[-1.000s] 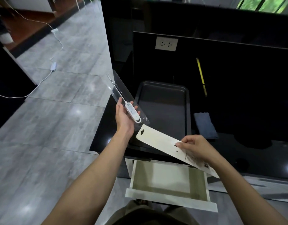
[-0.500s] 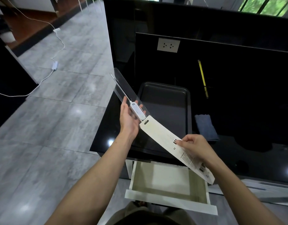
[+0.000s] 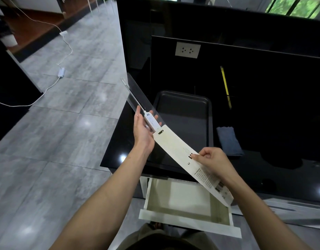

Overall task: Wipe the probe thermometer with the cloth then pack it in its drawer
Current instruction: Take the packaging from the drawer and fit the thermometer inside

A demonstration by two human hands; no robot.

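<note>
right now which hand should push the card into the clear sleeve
Right. The right hand already pinches the card, whose tip meets the sleeve mouth; the left hand holds sleeve and thermometer.

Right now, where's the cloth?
In the head view, the blue cloth lies folded on the black counter, right of the dark baking tray and beyond the right hand; neither hand touches it.

The probe thermometer has a glossy white plastic body and thin metal stem inside a clear plastic sleeve, beside a matt paper card, a soft blue cloth, a dull dark metal tray and the glossy black counter.
</note>
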